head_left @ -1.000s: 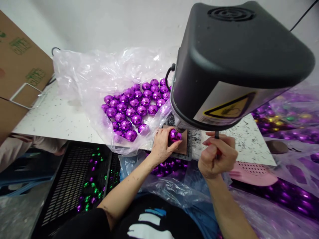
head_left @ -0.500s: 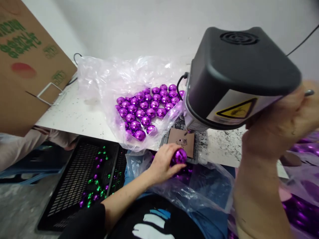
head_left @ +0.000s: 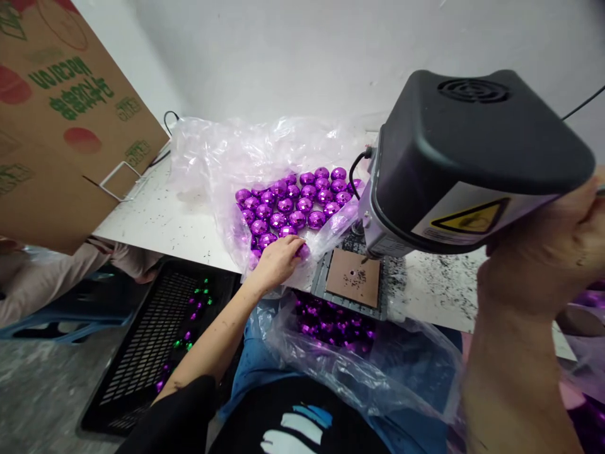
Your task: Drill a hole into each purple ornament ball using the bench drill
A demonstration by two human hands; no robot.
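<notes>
My left hand is at the near right edge of a pile of shiny purple faceted balls, its fingers closed on one purple ball. The pile lies on clear plastic sheeting on the white table. To its right stands a bench drill press with a black motor housing and a yellow warning label. Below its head is a brown square board with a small hole and dark shavings, bare of any ball. At the far right my right hand is closed around the press lever, its fingers partly hidden behind the housing.
A clear bag of purple balls hangs below the table edge at my lap. A black crate with small green and purple pieces stands lower left. A cardboard box and another person's sleeve are at the left. Shavings litter the white table.
My left hand has moved from the brown board's front edge, up and left to the pile, with a purple ball in its fingers. My right hand stays at the press. The view has shifted slightly.
</notes>
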